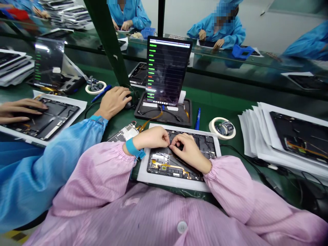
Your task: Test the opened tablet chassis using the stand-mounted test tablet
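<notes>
Left hand (156, 136), right hand (189, 149): fingertips pinched, contents unclear. Open tablet housing (164, 159): likely light, stiff (orange ribbon (174, 166) fragile, probably); grip by rim.

Left forearm (99, 171) and right forearm (230, 181) angled inward from the near side, left hand (153, 137) with fingers curled, right hand (189, 151) back upward with fingers bent, fingertips of both close together

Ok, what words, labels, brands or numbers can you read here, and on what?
Middle screen: "RF CALI", probably; its other green and red lines are too small.
Left screen: green lines, too blurred.
Right pen, open tablet: markings too small.
</notes>
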Demonstrator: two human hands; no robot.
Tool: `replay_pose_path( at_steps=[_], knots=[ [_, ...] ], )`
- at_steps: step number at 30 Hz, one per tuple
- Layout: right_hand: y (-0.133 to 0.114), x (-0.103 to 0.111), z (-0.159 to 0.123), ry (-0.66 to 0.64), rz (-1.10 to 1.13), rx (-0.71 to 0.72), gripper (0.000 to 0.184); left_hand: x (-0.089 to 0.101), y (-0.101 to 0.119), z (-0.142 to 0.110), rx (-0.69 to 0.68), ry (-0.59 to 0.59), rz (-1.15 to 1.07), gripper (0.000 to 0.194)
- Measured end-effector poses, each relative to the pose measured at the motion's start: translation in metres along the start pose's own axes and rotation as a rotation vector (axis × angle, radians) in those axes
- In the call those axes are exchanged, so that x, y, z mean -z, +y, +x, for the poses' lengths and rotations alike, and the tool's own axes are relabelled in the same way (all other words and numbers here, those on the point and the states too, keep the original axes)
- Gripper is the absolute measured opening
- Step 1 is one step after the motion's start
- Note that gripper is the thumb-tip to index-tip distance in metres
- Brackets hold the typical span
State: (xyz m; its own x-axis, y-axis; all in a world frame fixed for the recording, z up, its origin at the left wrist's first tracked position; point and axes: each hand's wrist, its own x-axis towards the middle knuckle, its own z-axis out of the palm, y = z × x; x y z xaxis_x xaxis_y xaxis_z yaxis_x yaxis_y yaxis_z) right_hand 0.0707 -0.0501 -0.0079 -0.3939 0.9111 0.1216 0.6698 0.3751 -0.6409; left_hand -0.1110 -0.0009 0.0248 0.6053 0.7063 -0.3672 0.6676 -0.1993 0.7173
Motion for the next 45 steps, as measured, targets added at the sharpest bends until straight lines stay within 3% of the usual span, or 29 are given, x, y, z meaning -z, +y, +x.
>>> replay_pose_path(
  at_steps=[12,22,30,35,39,42,45],
  knots=[
    [0.002,-0.001,0.0,0.001,-0.004,-0.014,0.012,-0.002,-0.002,0.0,0.004,-0.01,-0.018,0.021],
    [0.007,-0.002,-0.001,0.024,0.0,-0.004,0.009,-0.01,0.004,0.001,-0.009,0.105,0.137,0.019],
    [0.013,-0.005,-0.001,0.033,0.003,0.006,0.008,-0.006,-0.003,-0.001,-0.094,0.041,0.111,0.019],
    [0.014,-0.005,-0.001,0.037,0.002,0.01,0.01,-0.017,-0.003,0.001,-0.072,0.15,0.062,0.012],
    [0.015,-0.005,-0.001,0.047,0.012,0.021,0.011,-0.025,0.0,0.003,-0.075,0.173,0.026,0.006],
    [0.016,-0.005,-0.002,0.051,0.01,0.027,0.012,-0.021,0.001,0.001,-0.097,0.178,0.078,0.007],
    [0.017,-0.005,-0.002,0.049,0.005,0.037,0.011,-0.005,0.003,-0.004,-0.162,0.111,0.064,0.018]
  ],
)
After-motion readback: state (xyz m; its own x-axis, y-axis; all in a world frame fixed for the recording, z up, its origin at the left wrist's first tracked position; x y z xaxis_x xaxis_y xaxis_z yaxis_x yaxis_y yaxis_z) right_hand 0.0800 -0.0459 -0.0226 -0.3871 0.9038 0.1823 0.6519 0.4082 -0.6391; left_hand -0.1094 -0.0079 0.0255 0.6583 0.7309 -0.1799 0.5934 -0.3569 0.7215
